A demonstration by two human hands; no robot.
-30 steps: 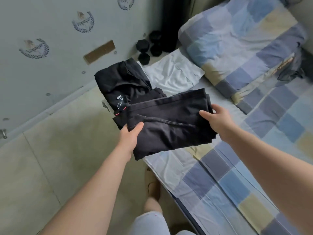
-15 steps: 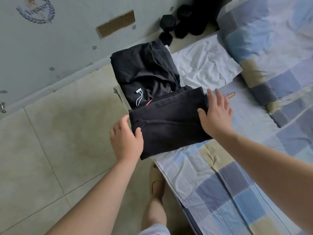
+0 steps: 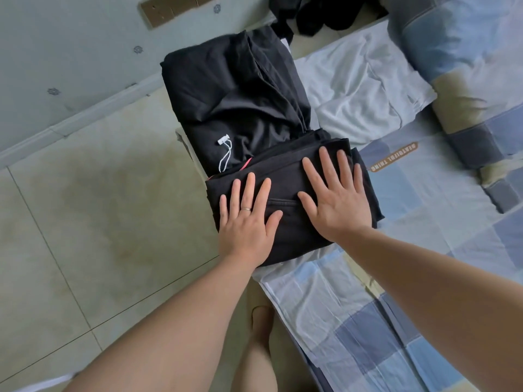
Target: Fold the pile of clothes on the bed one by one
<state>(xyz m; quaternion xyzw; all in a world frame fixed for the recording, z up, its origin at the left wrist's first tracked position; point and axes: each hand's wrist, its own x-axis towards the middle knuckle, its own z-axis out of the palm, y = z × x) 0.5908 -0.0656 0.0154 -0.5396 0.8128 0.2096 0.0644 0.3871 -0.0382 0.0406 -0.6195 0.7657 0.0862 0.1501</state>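
Note:
A folded black garment (image 3: 285,176) lies at the bed's left edge, partly overlapping a second folded black garment (image 3: 235,103) with a white drawstring behind it. My left hand (image 3: 247,213) presses flat on the near left part of the front garment, fingers straight and spread. My right hand (image 3: 335,196) lies flat on its right part, fingers spread too. A folded white garment (image 3: 359,89) sits farther back on the bed.
The bed (image 3: 424,278) carries a blue, grey and yellow checked sheet, with a bundled checked quilt (image 3: 467,66) at the far right. Dark dumbbells (image 3: 317,15) stand on the tiled floor (image 3: 99,222) by the wall. My bare leg (image 3: 260,349) stands next to the bed edge.
The black garment, held up in both hands a second ago, now lies on the bed against the other black one. Both hands have let go and flattened onto it.

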